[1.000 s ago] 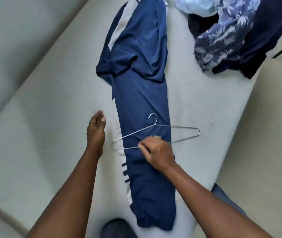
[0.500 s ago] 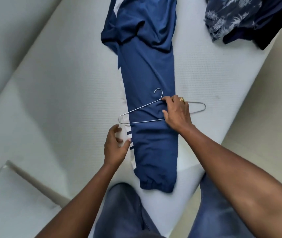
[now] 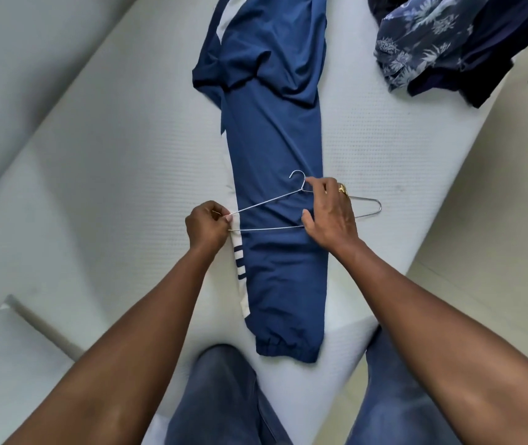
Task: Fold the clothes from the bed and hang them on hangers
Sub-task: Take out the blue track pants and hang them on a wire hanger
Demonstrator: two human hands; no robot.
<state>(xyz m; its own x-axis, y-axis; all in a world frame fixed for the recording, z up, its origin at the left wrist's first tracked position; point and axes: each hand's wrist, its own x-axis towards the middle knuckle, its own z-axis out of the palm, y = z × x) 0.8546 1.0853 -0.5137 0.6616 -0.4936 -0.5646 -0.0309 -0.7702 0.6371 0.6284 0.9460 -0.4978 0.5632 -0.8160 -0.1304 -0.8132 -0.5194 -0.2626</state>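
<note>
**Wire hanger held flat across navy trousers on the bed**

The left corner of the wire hanger (image 3: 267,228) is pinched between the thumb and curled fingertips of the left hand (image 3: 206,228), whose fingers are drawn in tight around the wire. The right hand (image 3: 330,216) is laid palm-down over the right half of the hanger, its fingers spread and only slightly bent. Its index tip is set at the neck just below the hook, and its thumb tip touches the lower bar. Whether the wire is gripped or only pressed down by this hand cannot be told. A gold ring (image 3: 342,188) is worn on one of its fingers.

The hanger is laid crosswise on the navy trousers (image 3: 275,139), with its hook pointing far and its right end jutting past the cloth onto the mattress (image 3: 111,175). The trousers are stretched lengthwise from far to near down the middle of the bed. They are folded narrow, with a white side stripe (image 3: 238,248) along the left edge. The gathered cuff (image 3: 288,348) is placed at the near end, close to the person's knees in blue jeans (image 3: 220,396). The upper part of the trousers is rumpled at the far end.

A heap of other clothes (image 3: 432,43), including a palm-printed blue garment and darker pieces, is piled at the far right corner of the mattress, well apart from the hanger.
</note>
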